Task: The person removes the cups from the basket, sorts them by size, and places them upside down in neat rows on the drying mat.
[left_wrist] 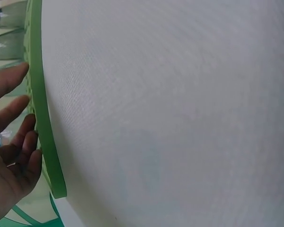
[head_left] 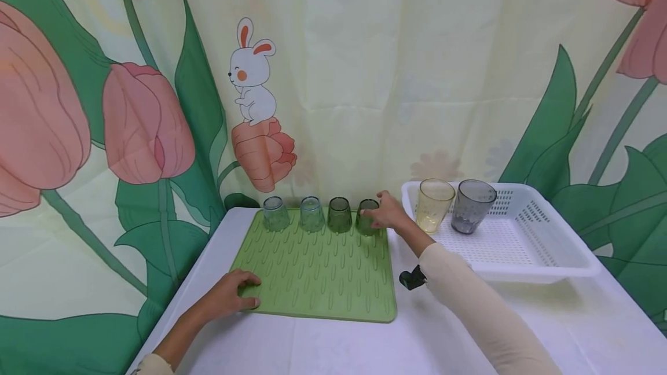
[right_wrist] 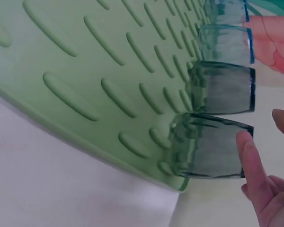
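Observation:
Several small tinted glasses stand in a row along the back of a green ridged mat (head_left: 323, 271). The two on the left have blue rims, like this bluish glass (head_left: 311, 216); to their right stands a dark glass (head_left: 340, 216). My right hand (head_left: 389, 212) is at the rightmost dark glass (right_wrist: 210, 149). One extended finger (right_wrist: 252, 163) overlaps its side near the top, while another digit is held apart; contact is hard to tell. At the mat's front left corner is my left hand (head_left: 229, 295), fingers loosely bent over the mat's edge and holding nothing.
A white perforated basket (head_left: 547, 236) stands right of the mat. Inside it are a yellowish tumbler (head_left: 435, 204) and a grey-purple tumbler (head_left: 471, 206). The table has a white cloth (head_left: 333, 346). Behind it hangs a curtain (head_left: 354, 74) printed with tulips and a rabbit.

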`<state>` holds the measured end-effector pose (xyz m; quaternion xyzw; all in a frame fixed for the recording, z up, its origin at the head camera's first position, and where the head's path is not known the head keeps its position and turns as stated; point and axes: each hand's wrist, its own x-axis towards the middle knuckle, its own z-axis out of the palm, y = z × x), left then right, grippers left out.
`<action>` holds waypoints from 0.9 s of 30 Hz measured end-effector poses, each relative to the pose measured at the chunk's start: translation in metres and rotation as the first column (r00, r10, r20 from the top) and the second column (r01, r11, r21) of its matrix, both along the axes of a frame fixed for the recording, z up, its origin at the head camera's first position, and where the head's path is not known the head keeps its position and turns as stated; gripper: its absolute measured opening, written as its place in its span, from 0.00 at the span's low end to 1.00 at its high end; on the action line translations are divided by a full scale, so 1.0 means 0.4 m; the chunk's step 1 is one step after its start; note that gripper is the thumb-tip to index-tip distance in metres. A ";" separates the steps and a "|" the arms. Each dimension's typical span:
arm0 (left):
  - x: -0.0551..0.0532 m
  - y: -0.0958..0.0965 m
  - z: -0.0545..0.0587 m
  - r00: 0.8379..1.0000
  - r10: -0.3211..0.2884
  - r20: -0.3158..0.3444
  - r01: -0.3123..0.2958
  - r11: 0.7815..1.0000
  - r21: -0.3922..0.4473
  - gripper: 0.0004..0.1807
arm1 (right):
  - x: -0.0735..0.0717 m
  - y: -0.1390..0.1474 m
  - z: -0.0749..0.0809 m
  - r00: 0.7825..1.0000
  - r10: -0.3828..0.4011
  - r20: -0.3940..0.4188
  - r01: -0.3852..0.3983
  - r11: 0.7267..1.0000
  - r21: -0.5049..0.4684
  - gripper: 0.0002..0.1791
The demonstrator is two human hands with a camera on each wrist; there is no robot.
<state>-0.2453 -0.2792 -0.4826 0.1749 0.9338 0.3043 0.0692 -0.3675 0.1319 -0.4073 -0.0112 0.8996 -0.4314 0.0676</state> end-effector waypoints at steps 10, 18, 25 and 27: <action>-0.001 0.019 0.005 0.999 0.036 -0.036 -0.036 0.999 0.011 0.24 | 0.057 0.042 0.031 0.999 0.031 -0.030 -0.031 0.999 -0.008 0.44; -0.008 0.056 0.020 0.998 -0.014 -0.060 0.017 0.999 0.049 0.25 | 0.127 0.100 0.046 0.993 0.094 -0.065 -0.099 0.992 -0.078 0.39; -0.017 0.098 0.041 0.996 -0.066 -0.053 0.073 0.985 0.157 0.27 | 0.184 0.161 0.069 0.971 0.194 -0.140 -0.209 0.972 -0.103 0.34; -0.021 0.113 0.046 0.997 -0.067 -0.040 0.073 0.978 0.193 0.27 | 0.198 0.180 0.074 0.964 0.216 -0.155 -0.235 0.965 -0.114 0.31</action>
